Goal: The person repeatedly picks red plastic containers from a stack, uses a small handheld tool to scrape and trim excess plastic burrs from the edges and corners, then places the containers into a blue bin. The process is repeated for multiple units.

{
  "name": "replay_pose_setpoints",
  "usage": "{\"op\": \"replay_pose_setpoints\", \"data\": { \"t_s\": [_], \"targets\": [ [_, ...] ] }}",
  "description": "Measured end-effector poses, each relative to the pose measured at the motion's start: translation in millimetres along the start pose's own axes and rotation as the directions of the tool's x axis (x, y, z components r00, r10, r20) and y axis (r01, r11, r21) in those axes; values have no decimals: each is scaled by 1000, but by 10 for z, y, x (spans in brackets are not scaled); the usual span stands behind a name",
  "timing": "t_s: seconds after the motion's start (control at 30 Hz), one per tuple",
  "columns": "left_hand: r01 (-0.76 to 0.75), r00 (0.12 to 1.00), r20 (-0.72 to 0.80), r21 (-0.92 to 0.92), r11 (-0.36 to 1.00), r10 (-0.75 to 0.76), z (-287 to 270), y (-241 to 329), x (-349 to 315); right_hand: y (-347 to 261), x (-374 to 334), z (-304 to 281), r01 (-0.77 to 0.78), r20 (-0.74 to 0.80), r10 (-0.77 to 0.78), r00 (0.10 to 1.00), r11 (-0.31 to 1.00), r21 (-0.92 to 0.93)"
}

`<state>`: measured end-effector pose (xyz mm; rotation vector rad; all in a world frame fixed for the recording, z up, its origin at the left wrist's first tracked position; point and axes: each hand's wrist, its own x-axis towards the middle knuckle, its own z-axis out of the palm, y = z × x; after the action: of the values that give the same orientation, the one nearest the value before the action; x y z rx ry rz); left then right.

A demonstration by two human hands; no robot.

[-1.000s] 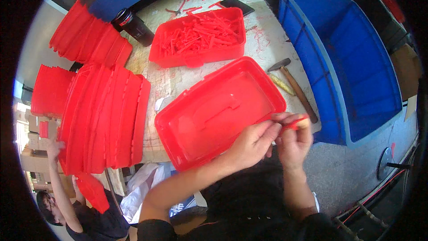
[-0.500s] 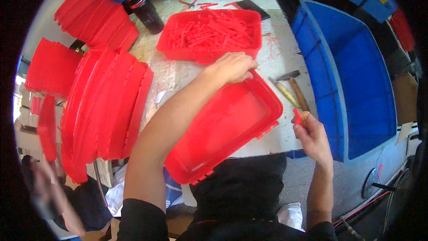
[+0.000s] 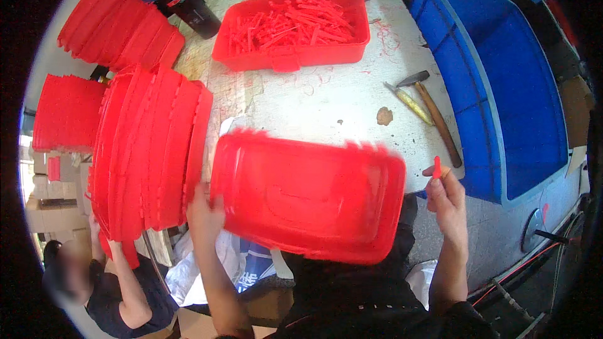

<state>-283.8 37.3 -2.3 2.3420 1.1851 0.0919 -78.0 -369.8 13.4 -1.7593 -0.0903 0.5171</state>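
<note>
A shallow red plastic tray (image 3: pixel 308 198), with hinge-like teeth along its far edge, hangs over the near edge of the table, smeared by motion. My left hand (image 3: pixel 206 216) is closed at its left end, beside the tall stack; the fingers are blurred. To the right of the tray, apart from it, my right hand (image 3: pixel 447 201) pinches a small red plastic strip (image 3: pixel 437 167) upright between thumb and forefinger. Farther back stands a red plastic box (image 3: pixel 289 58), heaped with loose red strips (image 3: pixel 301 22).
Nested red trays (image 3: pixel 147 157) rise at the left, with more stacks (image 3: pixel 119 22) behind. A hammer (image 3: pixel 440 122) and a yellow-handled tool (image 3: pixel 411 105) lie on the table (image 3: pixel 301 107). A blue crate (image 3: pixel 496 94) stands right. A black tumbler (image 3: pixel 191 9) is back left; a co-worker (image 3: pixel 122 289) handles red parts.
The tray has swung from slanted to nearly level across and come nearer me. My left hand has shifted from its far edge to its left end. My right hand keeps the strip.
</note>
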Motion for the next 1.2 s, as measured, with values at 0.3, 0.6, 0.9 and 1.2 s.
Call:
{"op": "replay_pose_setpoints", "data": {
  "t_s": [0.3,0.6,0.9,1.2],
  "targets": [
    [138,851,474,214,967,-227,-54,289,-1293,-341,522,242,310,95,-297,950,861,-404],
    [-943,323,62,-62,327,944,191,1762,698,-375,1130,763,484,378,-437,816,157,-861],
    [-946,317,494,108,305,810,1026,2507,1628,-660,1470,840,404,407,-372,834,-89,-910],
    [-822,387,524,-176,541,759,1055,1904,1675,-566,1384,1374,558,571,-309,761,-138,-818]
  ]
}}
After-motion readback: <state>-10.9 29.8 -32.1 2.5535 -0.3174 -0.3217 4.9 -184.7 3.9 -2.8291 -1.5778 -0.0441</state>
